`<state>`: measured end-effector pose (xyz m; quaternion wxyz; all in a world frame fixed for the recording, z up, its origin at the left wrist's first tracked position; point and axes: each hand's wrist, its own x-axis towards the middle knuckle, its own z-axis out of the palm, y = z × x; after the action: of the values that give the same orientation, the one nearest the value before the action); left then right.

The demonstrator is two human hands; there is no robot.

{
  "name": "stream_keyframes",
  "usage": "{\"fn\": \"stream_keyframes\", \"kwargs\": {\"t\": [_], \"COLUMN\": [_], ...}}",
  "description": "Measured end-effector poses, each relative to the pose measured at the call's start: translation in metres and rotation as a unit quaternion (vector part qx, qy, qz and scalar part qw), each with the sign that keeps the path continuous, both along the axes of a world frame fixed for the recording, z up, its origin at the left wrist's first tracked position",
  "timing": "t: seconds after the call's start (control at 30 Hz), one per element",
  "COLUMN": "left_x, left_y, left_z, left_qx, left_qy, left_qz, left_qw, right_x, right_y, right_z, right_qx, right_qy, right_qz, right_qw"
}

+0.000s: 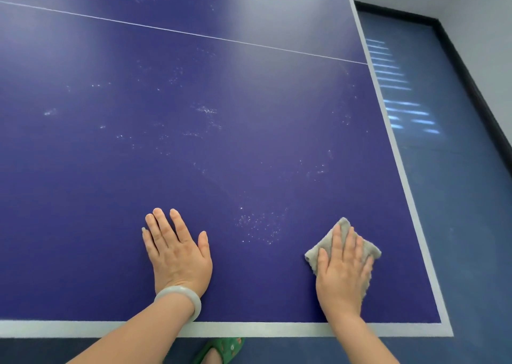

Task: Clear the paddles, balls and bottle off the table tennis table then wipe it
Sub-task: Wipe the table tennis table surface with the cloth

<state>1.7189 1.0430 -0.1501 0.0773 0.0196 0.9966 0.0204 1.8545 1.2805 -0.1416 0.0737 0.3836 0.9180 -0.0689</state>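
My right hand (343,269) presses a grey cloth (345,229) flat, fingers (336,241) straight, lower right of the blue table (249,147); my left hand (177,252) rests spread flat nearby.

right hand (343,269) flat on cloth (345,229) | left hand (177,252) flat on table (249,141)

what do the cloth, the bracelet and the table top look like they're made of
The cloth looks like terry or microfibre fabric, beige: its edges are fuzzy and it folds limply. The bracelet seems to be jade or glass, pale and glossy, with a smooth rounded band. The table top looks like painted board, matt blue with white lines and pale scuffs.
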Motion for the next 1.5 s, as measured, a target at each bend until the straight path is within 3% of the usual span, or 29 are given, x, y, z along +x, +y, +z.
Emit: {"fn": "stream_keyframes", "kwargs": {"t": [0.13,0.23,0.3,0.4,0.5,0.67,0.8,0.87,0.93,1.03,1.23,1.4,1.5], "left_x": [0.0,-0.001,-0.001,-0.001,-0.001,-0.001,-0.001,-0.002,-0.001,-0.001,0.0,-0.001,-0.001], "left_y": [0.0,0.0,-0.001,-0.002,-0.002,-0.002,-0.001,-0.002,-0.002,-0.003,-0.003,-0.003,-0.003], "left_z": [-0.001,-0.001,-0.001,-0.002,-0.004,-0.004,-0.004,-0.004,-0.005,-0.006,-0.007,-0.005,-0.007], "left_qx": [-0.005,-0.004,0.006,0.005,0.01,0.012,0.011,0.014,0.016,0.022,0.028,0.03,0.028], "left_qy": [-0.005,-0.007,-0.003,-0.002,0.001,0.0,0.001,0.002,0.003,0.005,0.009,0.007,0.006], "left_qz": [0.001,0.0,-0.001,-0.001,0.001,-0.002,-0.002,-0.002,-0.003,-0.002,-0.003,-0.006,-0.005], "left_qw": [1.0,1.0,1.0,1.0,1.0,1.0,1.0,1.0,1.0,1.0,1.0,1.0,1.0], "right_x": [-0.034,-0.079,-0.097,-0.082,-0.037,-0.05,-0.117,-0.143,-0.148,-0.114,-0.086,-0.145,-0.156], "right_y": [-0.06,-0.042,-0.009,0.022,-0.007,-0.098,-0.078,-0.039,-0.006,-0.007,-0.098,-0.043,0.02], "right_z": [-0.001,-0.005,-0.007,-0.003,-0.002,0.001,-0.005,-0.006,-0.002,-0.003,-0.009,-0.008,-0.006], "right_qx": [-0.004,0.012,0.013,-0.018,-0.004,-0.01,0.002,0.0,-0.018,-0.009,0.021,0.012,0.009], "right_qy": [0.005,-0.002,-0.03,-0.021,0.008,0.019,-0.002,-0.022,-0.029,-0.014,0.001,-0.005,-0.02], "right_qz": [0.092,0.162,0.127,-0.009,-0.04,0.095,0.219,0.179,0.076,0.01,0.135,0.346,0.188], "right_qw": [0.996,0.987,0.991,1.0,0.999,0.995,0.976,0.984,0.997,1.0,0.991,0.938,0.982]}}
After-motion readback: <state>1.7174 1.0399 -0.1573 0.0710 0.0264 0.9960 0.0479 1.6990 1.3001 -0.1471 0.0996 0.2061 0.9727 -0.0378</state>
